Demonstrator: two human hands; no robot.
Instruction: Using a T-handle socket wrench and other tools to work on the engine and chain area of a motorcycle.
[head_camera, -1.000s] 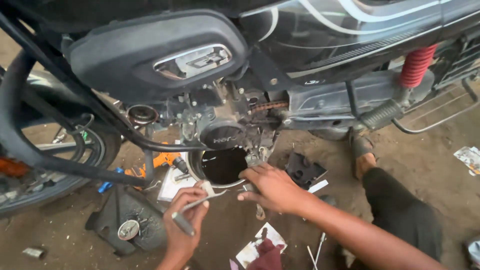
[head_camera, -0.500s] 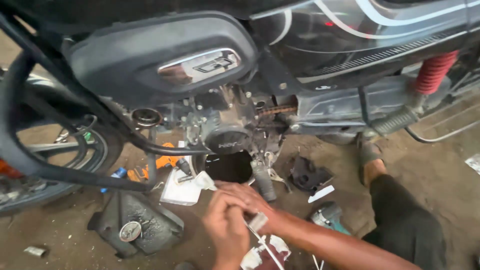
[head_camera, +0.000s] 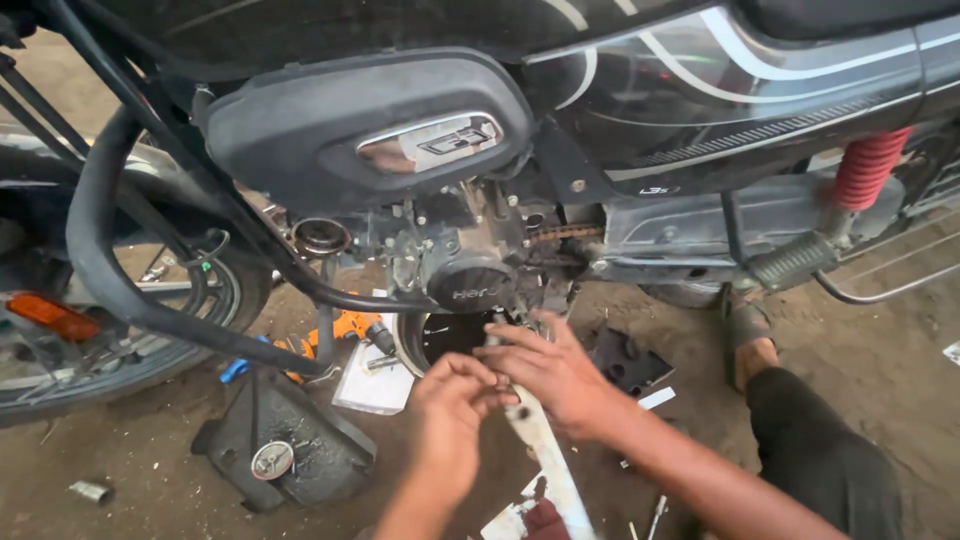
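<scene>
White paper sheet (head_camera: 375, 388) lying on the dirt floor (head_camera: 150, 470) under the engine (head_camera: 470, 270); left hand (head_camera: 450, 410) and right hand (head_camera: 555, 375) fingers pinching something small, cannot tell what.

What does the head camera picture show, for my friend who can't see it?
Two hands, the left hand and right hand, meet fingertip to fingertip over a pale flat strip, just below a black motorcycle's engine. A dark engine cover and an orange tool lie on the dirt ground.
</scene>
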